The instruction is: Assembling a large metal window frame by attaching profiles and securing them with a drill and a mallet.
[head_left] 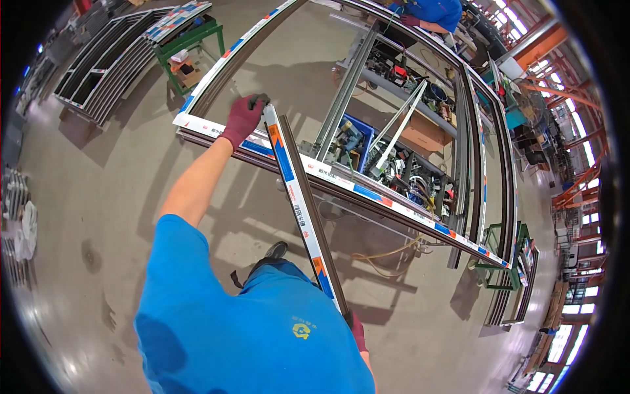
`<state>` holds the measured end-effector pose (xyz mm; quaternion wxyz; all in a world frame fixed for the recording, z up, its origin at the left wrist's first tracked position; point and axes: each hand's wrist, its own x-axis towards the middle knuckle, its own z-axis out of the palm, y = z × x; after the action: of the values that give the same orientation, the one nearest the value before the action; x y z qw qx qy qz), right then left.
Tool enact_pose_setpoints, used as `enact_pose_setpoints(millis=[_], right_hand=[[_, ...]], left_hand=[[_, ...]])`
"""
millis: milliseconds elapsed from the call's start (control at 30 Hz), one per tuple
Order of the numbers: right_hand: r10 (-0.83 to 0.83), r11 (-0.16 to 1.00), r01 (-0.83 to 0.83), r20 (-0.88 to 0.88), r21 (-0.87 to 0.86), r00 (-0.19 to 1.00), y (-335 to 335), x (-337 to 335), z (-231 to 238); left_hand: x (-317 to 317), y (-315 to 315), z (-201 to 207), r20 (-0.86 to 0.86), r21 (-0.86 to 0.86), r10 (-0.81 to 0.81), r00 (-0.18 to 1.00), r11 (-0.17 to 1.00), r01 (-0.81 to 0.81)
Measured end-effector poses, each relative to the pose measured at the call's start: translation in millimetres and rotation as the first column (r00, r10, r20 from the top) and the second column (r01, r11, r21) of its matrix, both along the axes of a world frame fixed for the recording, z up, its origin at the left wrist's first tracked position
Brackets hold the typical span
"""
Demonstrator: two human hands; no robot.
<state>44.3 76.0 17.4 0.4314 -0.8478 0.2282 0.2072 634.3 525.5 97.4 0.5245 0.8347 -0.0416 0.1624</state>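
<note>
A long dark metal profile (303, 209), with white, blue and orange film along one face, runs slantwise in front of me. Its upper part crosses over the near side of a large frame (367, 192). My left hand (246, 118), in a maroon glove with dark grey fingertips, is closed right at the profile's upper end; what its fingers pinch is too small to make out. Partly hidden by the profile and my body, my right hand (357, 331) wears the same kind of glove and is closed around the lower end.
Tools and a blue bin (357, 141) sit beneath the large frame. Another person (430, 13) in blue works at its far side. Stacked frames (108, 59) and a green stand (187, 49) are at the far left. A second green stand (502, 276) stands right; a hose (387, 262) lies on the floor.
</note>
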Motion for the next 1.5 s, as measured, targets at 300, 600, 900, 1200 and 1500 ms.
enact_pose_setpoints(millis=[300, 600, 900, 1200, 1500], right_hand=[[-0.035, 0.999, 0.036, -0.074, 0.004, 0.997, 0, 8, -3], [-0.019, 0.998, 0.015, -0.058, -0.061, 0.998, 11, 12, 29], [-0.155, 0.972, 0.184, -0.193, 0.147, 0.969, 23, 38, 64], [-0.207, 0.937, 0.262, -0.236, 0.230, 0.950, 27, 50, 74], [-0.085, 0.944, 0.097, -0.053, 0.315, 0.995, -32, 3, -30]], left_hand=[[2, -3, 62, 0.124, 0.577, -0.230, 0.965, 0.808, 0.118], [17, -29, 67, 0.138, 0.971, -0.525, 0.840, 0.238, -0.011], [-70, -70, 12, 0.154, 0.637, -0.303, 0.940, 0.758, 0.140], [-32, -52, -39, 0.016, 0.206, -0.012, 1.000, 0.979, 0.008], [28, -71, -80, -0.181, -0.196, -0.274, 0.945, 0.951, 0.238]])
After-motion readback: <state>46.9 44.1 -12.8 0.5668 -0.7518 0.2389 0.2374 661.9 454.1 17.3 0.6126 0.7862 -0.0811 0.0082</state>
